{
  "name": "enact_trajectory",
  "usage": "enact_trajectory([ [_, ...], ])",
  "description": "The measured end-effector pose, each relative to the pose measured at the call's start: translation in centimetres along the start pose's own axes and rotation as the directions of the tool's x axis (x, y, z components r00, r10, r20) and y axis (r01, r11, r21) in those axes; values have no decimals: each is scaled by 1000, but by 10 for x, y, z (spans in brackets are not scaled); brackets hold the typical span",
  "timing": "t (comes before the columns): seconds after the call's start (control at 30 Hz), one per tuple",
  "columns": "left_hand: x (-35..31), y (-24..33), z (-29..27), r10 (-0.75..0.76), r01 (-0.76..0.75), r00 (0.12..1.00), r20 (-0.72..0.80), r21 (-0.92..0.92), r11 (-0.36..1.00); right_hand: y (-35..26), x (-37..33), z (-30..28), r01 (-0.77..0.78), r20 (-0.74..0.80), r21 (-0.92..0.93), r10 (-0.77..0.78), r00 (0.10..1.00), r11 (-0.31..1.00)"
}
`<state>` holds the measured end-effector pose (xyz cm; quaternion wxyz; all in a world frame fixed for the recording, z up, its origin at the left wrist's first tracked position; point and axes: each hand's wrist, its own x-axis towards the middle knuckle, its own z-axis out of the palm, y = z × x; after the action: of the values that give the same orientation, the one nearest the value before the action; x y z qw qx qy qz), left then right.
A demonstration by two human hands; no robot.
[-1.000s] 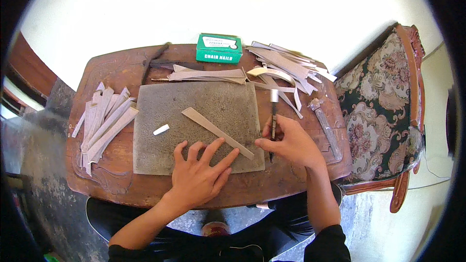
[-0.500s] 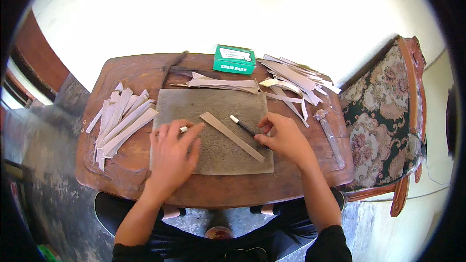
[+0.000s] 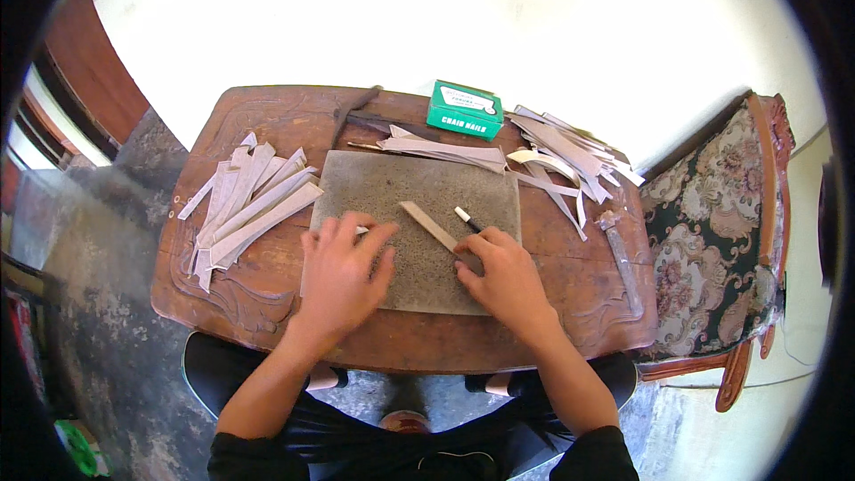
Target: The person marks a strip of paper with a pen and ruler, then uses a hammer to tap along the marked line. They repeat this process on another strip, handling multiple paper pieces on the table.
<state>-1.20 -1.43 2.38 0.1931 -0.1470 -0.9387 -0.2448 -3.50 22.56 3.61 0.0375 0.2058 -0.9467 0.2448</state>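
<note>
A grey-brown rectangular mat [image 3: 401, 289] lies on the table, and a narrow tan strip [image 3: 427, 224] rests slantwise across it. My right hand [image 3: 506, 278] bends over the mat, with thumb and fingertips closed at the near end of the strip, which they hide. Beside those fingers a black marker with a white end [image 3: 466, 217] lies partly under the hand. Over the mat's left side is my left hand [image 3: 346, 276], fingers curved and spread. A small white-ended thing [image 3: 361, 230] shows past its fingers; the rest of it is covered.
On the wooden table [image 3: 267, 303], strip piles lie left [image 3: 254, 200], behind the mat [image 3: 445, 150] and far right [image 3: 570, 156]. A green box [image 3: 466, 110] stands at the back. A hammer-like tool [image 3: 619, 258] lies right, near an upholstered chair [image 3: 699, 240].
My right hand has moved left and down, from beside the marker onto the strip's near end. My left hand stays over the mat's left side. The whole view has shifted slightly.
</note>
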Motion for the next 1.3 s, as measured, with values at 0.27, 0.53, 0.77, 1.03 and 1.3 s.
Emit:
enact_trajectory([
  [0.27,-19,22,11,121,-117,990,73,-60,991,-4,1,2,49,-9,-49,-49,999,998],
  [0.53,-19,18,9,97,-94,991,89,-36,995,-8,5,-3,48,94,-1,-48,994,999],
  [0.77,-22,14,12,65,-66,988,138,4,998,-10,3,-13,22,193,54,-32,981,998],
  [1.03,-22,10,20,54,-50,993,101,-37,998,-9,30,-20,30,291,95,-57,955,995],
  [1.3,-17,7,23,37,-34,998,42,-74,997,-13,134,-6,195,88,168,-212,973,966],
])
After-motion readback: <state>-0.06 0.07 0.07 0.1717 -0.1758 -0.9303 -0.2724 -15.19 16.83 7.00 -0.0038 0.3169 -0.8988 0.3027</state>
